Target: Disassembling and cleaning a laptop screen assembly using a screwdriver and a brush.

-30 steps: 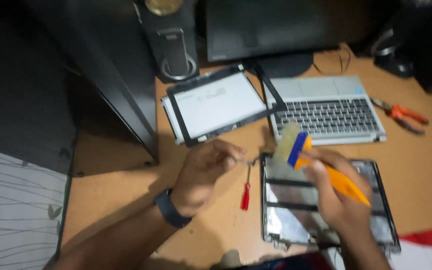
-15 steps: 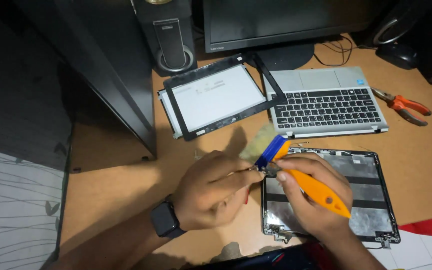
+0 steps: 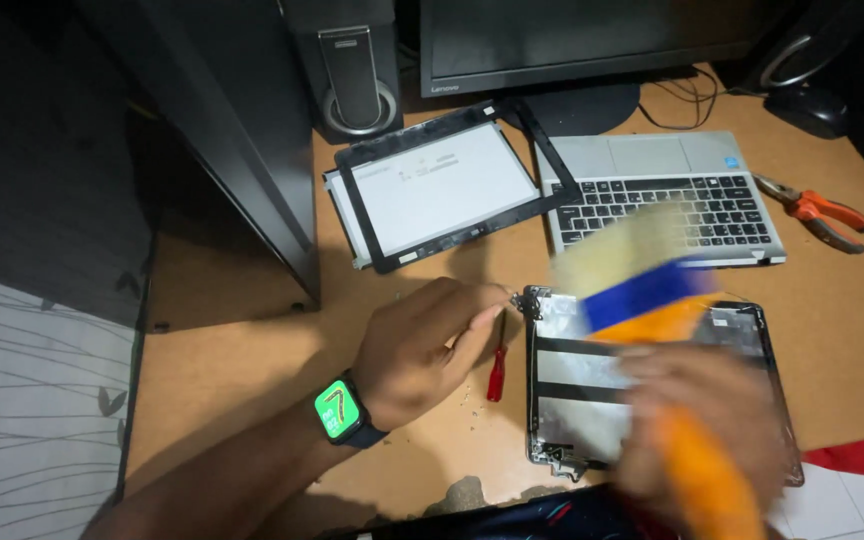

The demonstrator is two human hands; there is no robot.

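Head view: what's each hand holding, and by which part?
Right hand grips a brush by its orange handle. Left hand holds nothing; its fingertips sit at the laptop lid's top-left corner.

A laptop keyboard base (image 3: pixel 667 195) was set beside a detached screen panel (image 3: pixel 437 190), orange-handled pliers (image 3: pixel 817 212) were laid near it, and a monitor (image 3: pixel 592 40) and speaker (image 3: pixel 352 65) were stood behind.

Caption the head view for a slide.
Right hand sweeps an orange-handled brush over a laptop lid shell; left hand steadies its corner.
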